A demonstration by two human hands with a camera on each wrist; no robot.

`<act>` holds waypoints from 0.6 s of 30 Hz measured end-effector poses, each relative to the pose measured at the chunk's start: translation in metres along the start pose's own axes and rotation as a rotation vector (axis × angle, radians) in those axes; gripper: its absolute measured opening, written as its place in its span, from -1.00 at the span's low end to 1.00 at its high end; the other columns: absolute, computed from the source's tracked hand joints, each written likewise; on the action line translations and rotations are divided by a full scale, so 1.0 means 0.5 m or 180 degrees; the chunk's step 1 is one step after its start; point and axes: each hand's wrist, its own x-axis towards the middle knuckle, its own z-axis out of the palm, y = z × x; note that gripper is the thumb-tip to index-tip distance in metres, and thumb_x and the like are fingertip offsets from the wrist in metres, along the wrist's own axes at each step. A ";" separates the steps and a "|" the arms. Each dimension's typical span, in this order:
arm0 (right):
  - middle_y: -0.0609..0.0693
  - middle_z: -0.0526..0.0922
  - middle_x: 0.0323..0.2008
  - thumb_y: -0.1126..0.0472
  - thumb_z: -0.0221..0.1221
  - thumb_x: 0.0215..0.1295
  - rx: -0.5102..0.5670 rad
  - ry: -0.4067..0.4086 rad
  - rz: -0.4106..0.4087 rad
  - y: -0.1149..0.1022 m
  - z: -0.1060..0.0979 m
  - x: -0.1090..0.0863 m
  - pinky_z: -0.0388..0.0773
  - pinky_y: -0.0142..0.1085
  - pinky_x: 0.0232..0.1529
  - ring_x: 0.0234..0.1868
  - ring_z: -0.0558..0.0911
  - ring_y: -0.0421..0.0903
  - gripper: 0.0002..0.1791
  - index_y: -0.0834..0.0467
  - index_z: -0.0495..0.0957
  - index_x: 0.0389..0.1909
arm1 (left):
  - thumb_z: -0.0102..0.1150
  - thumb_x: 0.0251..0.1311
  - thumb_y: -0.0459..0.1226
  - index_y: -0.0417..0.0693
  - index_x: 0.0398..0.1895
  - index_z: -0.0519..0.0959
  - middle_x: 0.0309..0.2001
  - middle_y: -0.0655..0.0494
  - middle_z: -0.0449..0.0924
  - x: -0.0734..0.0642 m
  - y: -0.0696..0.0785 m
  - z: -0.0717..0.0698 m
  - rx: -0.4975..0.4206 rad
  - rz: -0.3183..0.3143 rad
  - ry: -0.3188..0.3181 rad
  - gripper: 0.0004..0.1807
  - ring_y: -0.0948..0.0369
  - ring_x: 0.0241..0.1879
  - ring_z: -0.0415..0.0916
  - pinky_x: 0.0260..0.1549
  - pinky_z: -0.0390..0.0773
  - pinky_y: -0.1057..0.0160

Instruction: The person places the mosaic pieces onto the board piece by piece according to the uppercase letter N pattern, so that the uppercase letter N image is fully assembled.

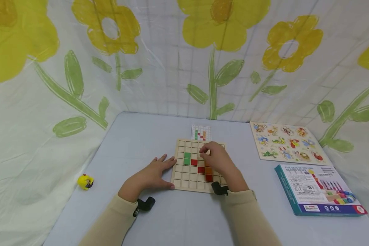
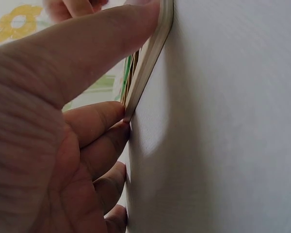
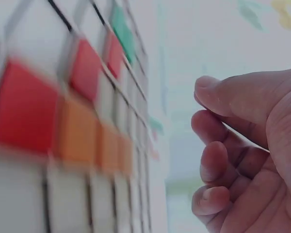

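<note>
A wooden grid board (image 1: 181, 182) lies on the table with coloured square tiles in its cells: green tiles (image 1: 187, 158), red tiles (image 1: 201, 169) stepping diagonally, and an orange column (image 1: 208, 170) partly hidden by my right hand. My left hand (image 1: 150, 173) rests at the board's left side, fingers spread, thumb and fingertips touching its edge. Over the upper right of the grid hovers my right hand (image 1: 218, 159). In the right wrist view its fingers (image 3: 214, 162) bend loosely, and no tile shows between them and the thumb.
Behind the board lies a pattern card (image 1: 206, 128). An insect picture board (image 1: 290, 143) and a boxed bead set (image 1: 319, 189) are at the right. A small yellow toy (image 1: 85, 181) sits near the left table edge. Flowered sheeting hangs behind.
</note>
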 end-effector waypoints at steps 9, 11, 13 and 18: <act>0.13 0.67 0.05 0.16 0.27 0.60 -0.0063 0.0100 0.0607 0.127 -0.106 -0.076 0.53 -0.20 -0.22 -0.10 0.54 0.04 -0.76 0.18 0.70 0.12 | 0.68 0.10 0.01 0.09 0.73 0.29 0.74 0.19 0.17 0.001 0.006 -0.002 0.0046 -0.0063 -0.0015 0.13 0.00 0.80 -0.17 0.78 -0.13 -0.16; 0.13 0.68 0.03 0.15 0.28 0.58 -0.0107 -0.0055 0.0733 0.151 -0.112 -0.096 0.54 -0.21 -0.20 -0.09 0.56 0.03 -0.73 0.20 0.69 0.15 | 0.68 0.10 0.01 0.09 0.73 0.28 0.74 0.19 0.17 0.001 0.006 -0.002 0.0048 -0.0055 -0.0021 0.13 0.00 0.80 -0.17 0.77 -0.13 -0.17; 0.12 0.69 0.00 0.16 0.32 0.54 -0.0132 -0.0187 0.0848 0.171 -0.113 -0.113 0.54 -0.21 -0.20 -0.10 0.57 0.02 -0.68 0.21 0.68 0.18 | 0.68 0.10 0.02 0.10 0.73 0.28 0.74 0.19 0.17 0.002 0.005 -0.002 0.0051 -0.0050 -0.0023 0.13 -0.01 0.80 -0.17 0.77 -0.13 -0.18; 0.11 0.67 -0.04 0.15 0.40 0.45 -0.0146 -0.0219 0.0971 0.199 -0.107 -0.137 0.56 -0.15 -0.15 -0.11 0.58 0.01 -0.61 0.24 0.67 0.19 | 0.69 0.10 0.01 0.09 0.73 0.29 0.75 0.18 0.17 0.004 0.004 0.000 0.0010 -0.0055 -0.0025 0.13 -0.01 0.80 -0.17 0.77 -0.13 -0.19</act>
